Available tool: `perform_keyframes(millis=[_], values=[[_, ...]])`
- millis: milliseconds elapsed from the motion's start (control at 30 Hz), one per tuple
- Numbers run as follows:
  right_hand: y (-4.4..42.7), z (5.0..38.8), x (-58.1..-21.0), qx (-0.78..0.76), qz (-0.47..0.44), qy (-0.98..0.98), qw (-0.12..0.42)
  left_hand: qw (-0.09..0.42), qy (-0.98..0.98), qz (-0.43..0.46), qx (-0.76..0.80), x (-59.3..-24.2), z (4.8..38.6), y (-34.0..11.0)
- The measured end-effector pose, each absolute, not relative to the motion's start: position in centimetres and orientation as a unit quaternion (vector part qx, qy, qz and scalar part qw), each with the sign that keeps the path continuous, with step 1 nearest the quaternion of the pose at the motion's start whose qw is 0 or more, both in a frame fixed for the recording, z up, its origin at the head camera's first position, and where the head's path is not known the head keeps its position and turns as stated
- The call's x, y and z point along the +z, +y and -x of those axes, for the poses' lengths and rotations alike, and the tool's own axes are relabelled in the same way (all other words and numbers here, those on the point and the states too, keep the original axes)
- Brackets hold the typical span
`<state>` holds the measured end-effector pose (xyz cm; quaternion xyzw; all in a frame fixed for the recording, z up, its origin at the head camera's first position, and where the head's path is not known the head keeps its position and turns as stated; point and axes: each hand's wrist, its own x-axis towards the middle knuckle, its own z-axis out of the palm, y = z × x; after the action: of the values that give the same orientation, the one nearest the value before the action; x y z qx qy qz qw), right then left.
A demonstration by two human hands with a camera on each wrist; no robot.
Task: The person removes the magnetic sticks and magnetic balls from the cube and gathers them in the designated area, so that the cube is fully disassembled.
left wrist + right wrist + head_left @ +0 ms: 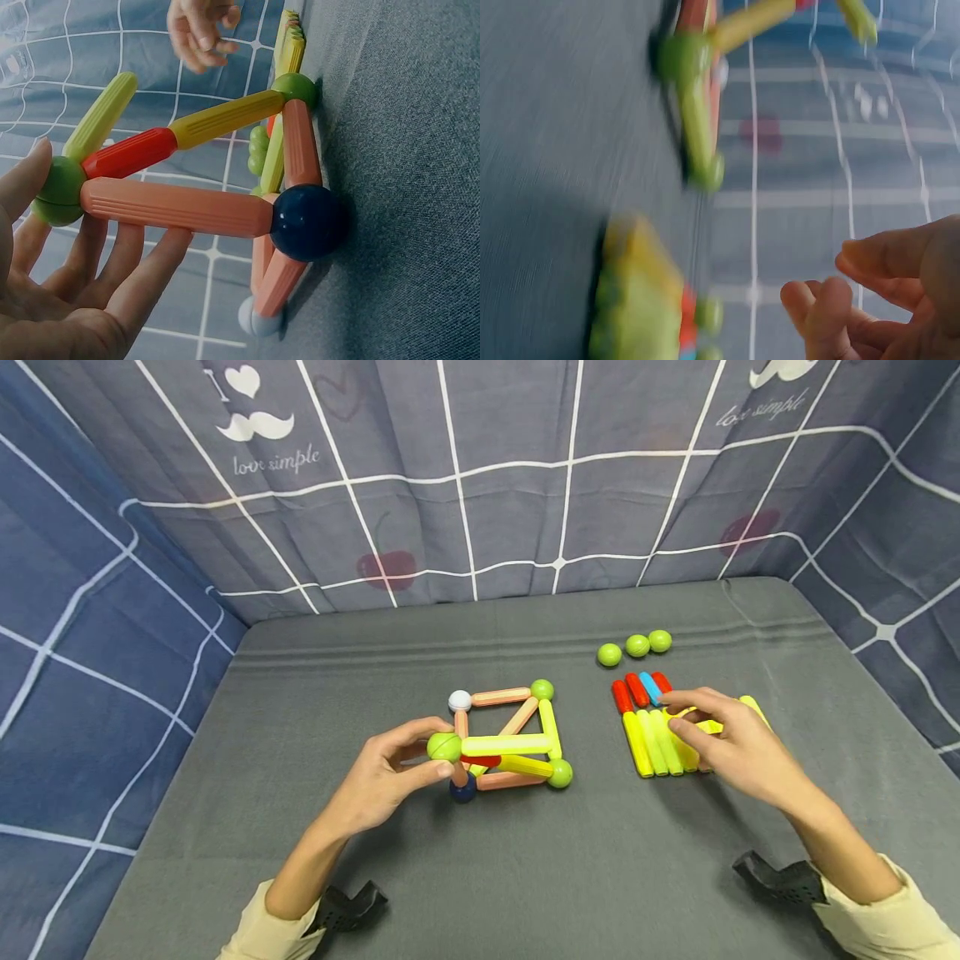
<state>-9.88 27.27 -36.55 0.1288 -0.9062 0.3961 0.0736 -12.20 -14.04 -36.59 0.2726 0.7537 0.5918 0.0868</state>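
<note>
Honestly, we'd call this frame [510,745] light and stiff: it looks like hard plastic sticks joined by balls, and we doubt anything bends. It stands on the grey table [585,877], left of the loose sticks [651,742], with one corner up high. We've got the left hand [393,768] pinching the green ball [444,747] at that corner, while the right hand [738,747] hangs above the loose sticks, fingers loosely bent, nothing in them.

The joints are probably the weak bit (magnets, we'd guess), so a hard tug could pop one. That ball looks smooth and might roll under our fingers; we'd cup it and brace the ridged salmon stick [176,206] near it, maybe steadying the dark blue ball [311,223] below. Careful with the lime stick [101,114], whose far end is free: it could swing.
</note>
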Motion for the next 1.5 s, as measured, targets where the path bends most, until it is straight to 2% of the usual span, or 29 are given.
perform_keyframes(millis=[167, 500, 833, 1233, 1500], values=[[22.3, 9.7, -35.5, 0.460, -0.172, -0.870, 0.036, 0.093, 0.746, -0.274, 0.600, -36.7, 12.1, -13.8], [15.8, 9.6, -33.6, 0.472, -0.316, -0.822, 0.037, 0.088, 0.743, -0.275, 0.604, -36.7, 12.0, -14.2], [14.4, 10.9, -33.0, 0.486, -0.347, -0.802, -0.005, 0.090, 0.743, -0.273, 0.605, -36.7, 12.1, -14.2], [14.3, 10.6, -33.4, 0.481, -0.327, -0.813, -0.007, 0.097, 0.752, -0.265, 0.596, -36.5, 12.1, -14.2], [14.2, 10.6, -34.4, 0.479, -0.326, -0.815, -0.034, 0.093, 0.753, -0.272, 0.592, -36.6, 12.3, -14.2]])
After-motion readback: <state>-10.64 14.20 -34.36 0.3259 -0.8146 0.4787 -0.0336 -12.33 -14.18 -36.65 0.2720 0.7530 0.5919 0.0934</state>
